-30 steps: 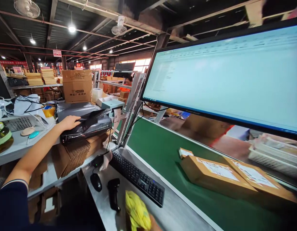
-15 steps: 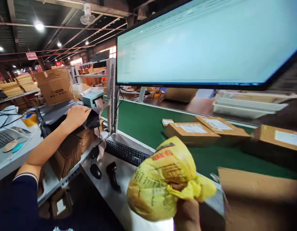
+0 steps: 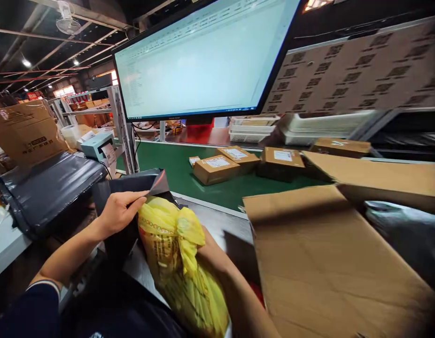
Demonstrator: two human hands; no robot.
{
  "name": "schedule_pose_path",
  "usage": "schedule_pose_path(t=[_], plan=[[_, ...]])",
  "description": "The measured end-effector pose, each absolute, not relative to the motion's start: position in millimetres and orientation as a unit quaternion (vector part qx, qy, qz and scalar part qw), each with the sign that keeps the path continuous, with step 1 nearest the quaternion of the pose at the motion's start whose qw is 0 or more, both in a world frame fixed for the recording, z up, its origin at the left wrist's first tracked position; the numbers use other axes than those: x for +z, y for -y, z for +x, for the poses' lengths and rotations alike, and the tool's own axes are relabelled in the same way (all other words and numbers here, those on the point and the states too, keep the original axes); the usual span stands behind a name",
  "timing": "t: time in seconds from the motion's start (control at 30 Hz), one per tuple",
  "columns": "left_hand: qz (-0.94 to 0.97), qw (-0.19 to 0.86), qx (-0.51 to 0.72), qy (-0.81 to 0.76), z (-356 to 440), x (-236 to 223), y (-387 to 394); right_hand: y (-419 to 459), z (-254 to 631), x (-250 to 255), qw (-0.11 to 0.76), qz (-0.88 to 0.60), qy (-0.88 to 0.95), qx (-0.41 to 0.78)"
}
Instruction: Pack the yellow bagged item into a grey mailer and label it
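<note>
My left hand point(image 3: 120, 213) is closed, thumb against fingers, on the top edge of a black plastic mailing bag point(image 3: 115, 185). The mailing bag hangs in front of the bench, its grey inside showing at the corner. Right beside it is a knotted yellow plastic bag point(image 3: 164, 244) with printed lettering and bulky contents I cannot make out. My right hand point(image 3: 205, 243) grips the yellow bag from behind, near the knot; its fingers are mostly hidden. The yellow bag's upper end touches the mailing bag's edge.
A large open carton point(image 3: 302, 253) stands close on the right. Taped boxes point(image 3: 217, 170) lie on the green conveyor belt point(image 3: 161, 157). Overhead at the front is a monitor point(image 3: 203, 65). To the left are a label printer point(image 3: 97, 144) and stacked black mailing bags point(image 3: 51, 188).
My left hand has lifted a black mailing bag off the stack and brought it to the right. The yellow bag has moved left to meet it. The view has turned right.
</note>
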State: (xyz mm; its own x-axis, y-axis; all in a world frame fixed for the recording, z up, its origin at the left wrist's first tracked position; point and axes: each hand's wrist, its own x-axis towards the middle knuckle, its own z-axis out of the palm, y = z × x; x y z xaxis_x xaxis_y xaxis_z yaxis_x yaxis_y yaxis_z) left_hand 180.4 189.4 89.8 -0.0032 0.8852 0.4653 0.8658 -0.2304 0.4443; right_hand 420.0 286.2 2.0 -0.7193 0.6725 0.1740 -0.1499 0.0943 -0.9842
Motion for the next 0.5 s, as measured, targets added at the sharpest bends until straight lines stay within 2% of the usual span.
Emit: schedule_pose_path(t=[0.1, 0.27, 0.4, 0.5], plan=[[0.740, 0.057, 0.350, -0.572, 188.3, 72.7, -202.3, -282.6, 423.4, -17.8, 0.343, -0.218, 0.682, 0.608], [0.820, 0.160, 0.224, -0.503, 209.5, 58.3, -245.2, -277.7, 429.5, -44.6, 0.357, -0.274, 0.724, 0.522], [0.867, 0.237, 0.191, -0.394, 214.4, 34.8, -265.8, -280.4, 447.4, -70.5, 0.386, -0.314, 0.656, 0.568], [0.854, 0.271, 0.258, -0.362, 216.7, 3.3, -272.8, -276.7, 456.9, -90.5, 0.435, -0.340, 0.552, 0.624]])
